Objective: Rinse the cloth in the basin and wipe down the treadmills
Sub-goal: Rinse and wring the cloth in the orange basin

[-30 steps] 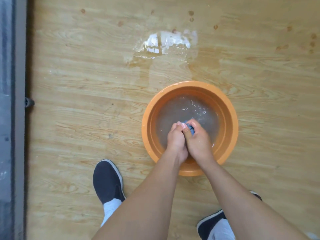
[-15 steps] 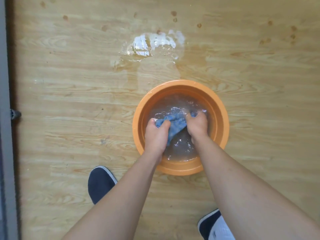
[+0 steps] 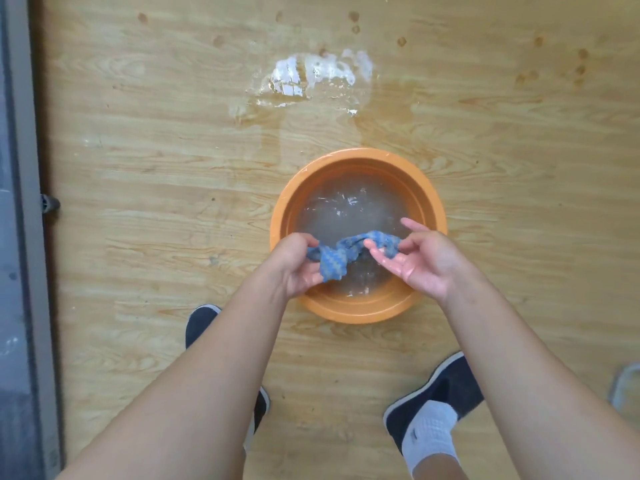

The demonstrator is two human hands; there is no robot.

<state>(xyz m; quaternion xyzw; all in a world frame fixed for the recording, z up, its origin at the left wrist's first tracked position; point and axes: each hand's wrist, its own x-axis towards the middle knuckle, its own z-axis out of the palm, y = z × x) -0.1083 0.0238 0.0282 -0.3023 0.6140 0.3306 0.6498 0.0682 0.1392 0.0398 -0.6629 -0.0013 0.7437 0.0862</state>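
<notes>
Orange basin [image 3: 360, 155] stands on wood-grain floor [image 3: 173, 168] and holds cloudy water [image 3: 346, 209]. Blue cloth [image 3: 346, 251] is twisted into a rope and stretched between both hands over the near half of the basin; whether its hanging fold touches the water cannot be determined from this angle. Left hand [image 3: 294, 268] has its fingers curled round the cloth's left end. Right hand [image 3: 422, 261] pinches the right end between thumb and fingers, remaining fingers loosely extended. A puddle [image 3: 311, 77] lies on the floor beyond the basin. Two dark shoes are visible, the left shoe [image 3: 201, 323] and the right shoe [image 3: 440, 389], the latter with a white sock [image 3: 429, 434].
</notes>
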